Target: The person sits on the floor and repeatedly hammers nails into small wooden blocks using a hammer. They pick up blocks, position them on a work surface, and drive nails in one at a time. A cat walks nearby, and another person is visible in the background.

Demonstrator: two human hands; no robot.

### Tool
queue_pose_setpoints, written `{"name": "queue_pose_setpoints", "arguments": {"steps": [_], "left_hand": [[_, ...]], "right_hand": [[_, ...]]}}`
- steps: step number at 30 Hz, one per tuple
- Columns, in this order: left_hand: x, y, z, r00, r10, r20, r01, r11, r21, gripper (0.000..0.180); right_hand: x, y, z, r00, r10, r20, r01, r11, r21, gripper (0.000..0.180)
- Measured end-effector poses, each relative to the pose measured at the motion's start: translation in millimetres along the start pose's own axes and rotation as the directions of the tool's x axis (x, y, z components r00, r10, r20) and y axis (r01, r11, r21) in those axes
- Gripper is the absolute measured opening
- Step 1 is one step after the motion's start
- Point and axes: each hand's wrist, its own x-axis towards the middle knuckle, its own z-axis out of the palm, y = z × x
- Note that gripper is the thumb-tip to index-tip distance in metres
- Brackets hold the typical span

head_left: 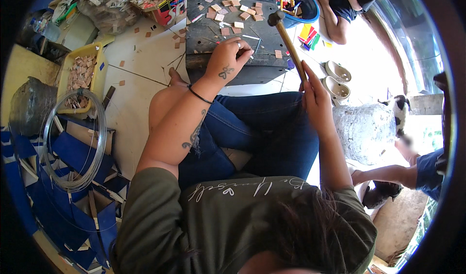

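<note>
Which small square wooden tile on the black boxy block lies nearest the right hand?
The lone pinkish-brown tile near the right edge of the block; the other tiles lie farther back and left.

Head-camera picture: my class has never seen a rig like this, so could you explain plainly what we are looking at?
There is no robot here, only a seated person working with two bare hands. The single picture comes from a wide fisheye camera on that person's head, looking down, so straight edges bend near the rim. Picture left is the person's left.

In front stands a low black work block, with small square wooden pieces and some thin rod-like pieces on top. The right hand holds a hammer by its handle, head up. The left hand is over the block, fingers bent together; whether it pinches something small is unclear.
</note>
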Motion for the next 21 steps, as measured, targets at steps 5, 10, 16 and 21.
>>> {"name": "queue_pose_setpoints", "arguments": {"steps": [5, 10, 16, 21], "left_hand": [[2.5, -14.0, -51.3, 0.987, -0.065, -0.147, 0.066, 0.998, 0.002, 0.011], [-46.6, -63.0, -193.0, 0.967, -0.083, -0.241, 0.199, 0.833, 0.515, 0.016], [-120.6, -95.6, -361.3, 0.874, -0.321, -0.365, 0.436, 0.185, 0.881, 0.013], [-134.4, -106.2, -394.5, 0.778, -0.46, -0.429, 0.424, -0.12, 0.898, 0.022]], "right_hand": [[58.0, 32.1, 22.8, 0.987, 0.036, -0.158, -0.109, 0.869, -0.482, 0.039], [83.2, 37.1, 36.8, 0.971, -0.119, -0.206, -0.046, 0.756, -0.653, 0.037], [123.9, 0.4, 50.7, 0.931, -0.359, 0.065, 0.326, 0.737, -0.592, 0.036], [168.3, -40.1, 77.1, 0.948, -0.127, 0.293, 0.314, 0.525, -0.791, 0.023]]}}
